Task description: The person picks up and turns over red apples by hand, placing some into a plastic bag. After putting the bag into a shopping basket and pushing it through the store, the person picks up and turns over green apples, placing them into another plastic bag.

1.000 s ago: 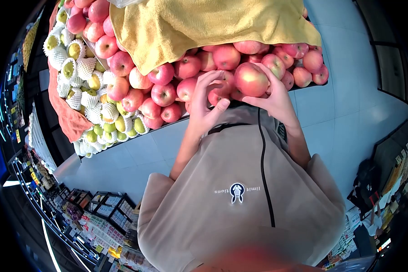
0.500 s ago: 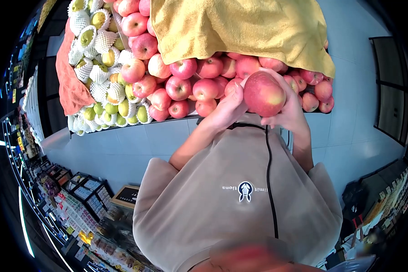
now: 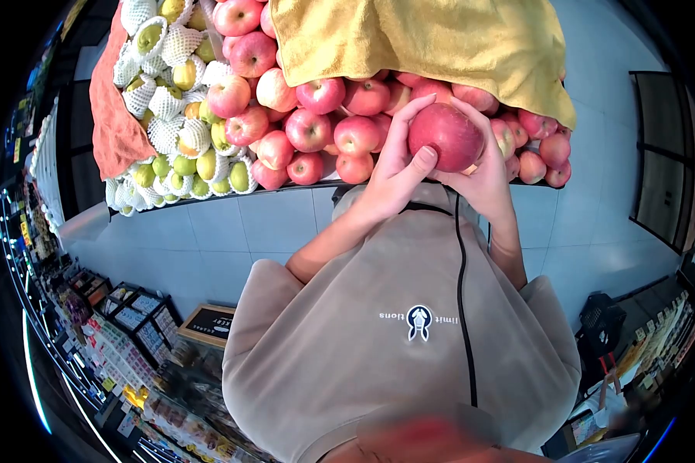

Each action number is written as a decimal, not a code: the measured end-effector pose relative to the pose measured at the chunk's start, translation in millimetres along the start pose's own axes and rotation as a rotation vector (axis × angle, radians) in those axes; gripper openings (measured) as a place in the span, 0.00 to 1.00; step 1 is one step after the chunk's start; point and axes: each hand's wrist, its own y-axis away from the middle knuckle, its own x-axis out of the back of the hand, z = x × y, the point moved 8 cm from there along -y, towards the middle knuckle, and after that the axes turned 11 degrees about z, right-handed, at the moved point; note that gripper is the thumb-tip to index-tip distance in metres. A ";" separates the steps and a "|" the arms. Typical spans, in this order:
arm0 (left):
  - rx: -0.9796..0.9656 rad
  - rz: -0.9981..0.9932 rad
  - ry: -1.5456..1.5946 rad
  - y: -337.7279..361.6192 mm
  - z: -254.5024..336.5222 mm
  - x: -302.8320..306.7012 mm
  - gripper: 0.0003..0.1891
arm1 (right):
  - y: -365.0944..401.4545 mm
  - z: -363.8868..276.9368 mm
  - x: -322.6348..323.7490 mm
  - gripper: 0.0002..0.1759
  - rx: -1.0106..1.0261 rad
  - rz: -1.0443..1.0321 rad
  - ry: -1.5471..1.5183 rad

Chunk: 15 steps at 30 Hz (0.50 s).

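Note:
A large red apple (image 3: 445, 135) is held between both of my hands in front of my chest, just over the near edge of the fruit display. My left hand (image 3: 396, 166) cups its left side, with the thumb pressed on the near face. Around the right and underside curls my right hand (image 3: 488, 179), its thumb mostly hidden. Red apples (image 3: 309, 130) lie piled right behind and to the left of my hands. A yellow towel (image 3: 417, 42) covers the back of the pile.
Left of the apples are green-yellow fruits (image 3: 185, 75) in white foam nets. An orange cloth (image 3: 118, 116) hangs over the display's left end. Tiled floor (image 3: 224, 224) lies on my side of the display. Store shelves (image 3: 131, 339) and a framed sign (image 3: 208, 321) stand at lower left.
The apple has turned in my hands: its yellowish patch no longer shows and a red face is toward me. My left thumb has moved onto its near face. The view has shifted slightly.

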 end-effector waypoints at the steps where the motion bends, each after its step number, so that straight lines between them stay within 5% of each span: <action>1: -0.012 0.018 0.038 1.9 -2.1 -1.1 0.37 | 1.2 -7.0 0.5 0.47 0.130 0.020 0.077; 5: -0.136 0.064 -0.048 4.0 0.9 -3.0 0.44 | 6.0 -8.7 4.1 0.45 0.163 0.141 0.117; 8: -0.321 0.101 -0.397 3.6 11.5 -2.5 0.45 | 10.5 -23.9 5.7 0.42 0.444 0.239 0.461; 12: -0.293 0.100 -0.426 1.8 7.2 -4.0 0.42 | 9.7 -23.0 10.0 0.39 0.458 0.273 0.536; 15: -0.046 0.119 -0.119 -1.9 -7.0 -1.3 0.40 | 12.1 -21.2 11.1 0.40 0.425 0.222 0.581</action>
